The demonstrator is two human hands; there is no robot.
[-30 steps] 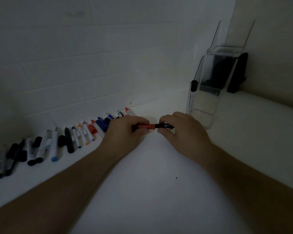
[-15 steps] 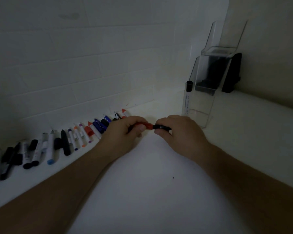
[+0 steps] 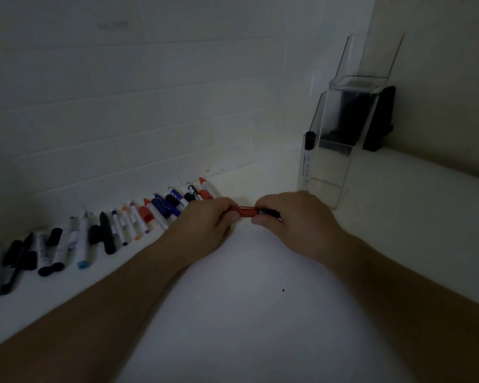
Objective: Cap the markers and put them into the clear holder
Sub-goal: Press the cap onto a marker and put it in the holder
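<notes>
Both hands hold one red marker (image 3: 246,211) level above the white counter. My left hand (image 3: 205,228) grips its left end. My right hand (image 3: 296,225) pinches the black part (image 3: 270,214) at its right end. Whether that black part is fully seated I cannot tell. The clear holder (image 3: 329,172) stands just behind my right hand, with one black-capped marker (image 3: 308,161) upright in its left front corner. A long row of markers and loose caps (image 3: 116,230) lies along the tiled wall to the left.
A white tiled wall (image 3: 150,106) runs behind the row. A black object (image 3: 379,120) stands behind the holder against the right wall. A raised white ledge (image 3: 426,183) runs along the right side. White counter surface (image 3: 246,299) spreads between my forearms.
The hands have stayed close together on the red marker, with more red showing between them than half a second ago. The view has shifted slightly.
</notes>
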